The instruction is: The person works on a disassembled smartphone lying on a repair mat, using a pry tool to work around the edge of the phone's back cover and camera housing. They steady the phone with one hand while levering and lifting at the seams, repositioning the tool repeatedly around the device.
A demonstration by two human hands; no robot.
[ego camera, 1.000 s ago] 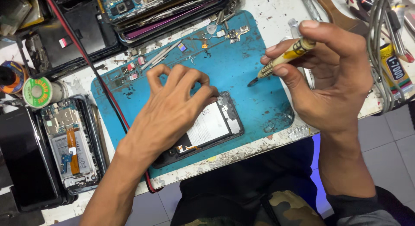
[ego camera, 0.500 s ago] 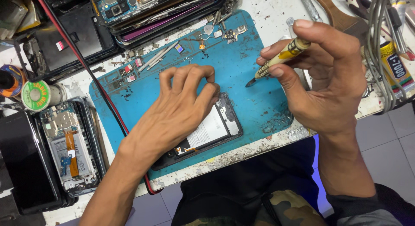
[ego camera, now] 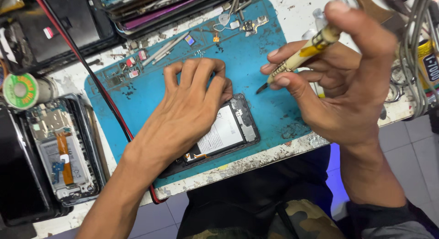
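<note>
The left hand (ego camera: 187, 106) lies palm-down on the opened black smartphone with its white battery exposed (ego camera: 224, 131), fingers curled and pressing rather than clasping it; the phone rests near the front edge of the blue rubber repair mat (ego camera: 146, 90). The right hand (ego camera: 338, 83) hovers just right of the phone, its grip narrow around a slim yellow-handled screwdriver (ego camera: 299, 58) whose dark tip points down toward the phone's upper end without touching it.

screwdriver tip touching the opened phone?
Apart. In the head view the screwdriver, held in the right hand, has its tip over bare blue mat, with mat visible between it and the opened phone.
</note>
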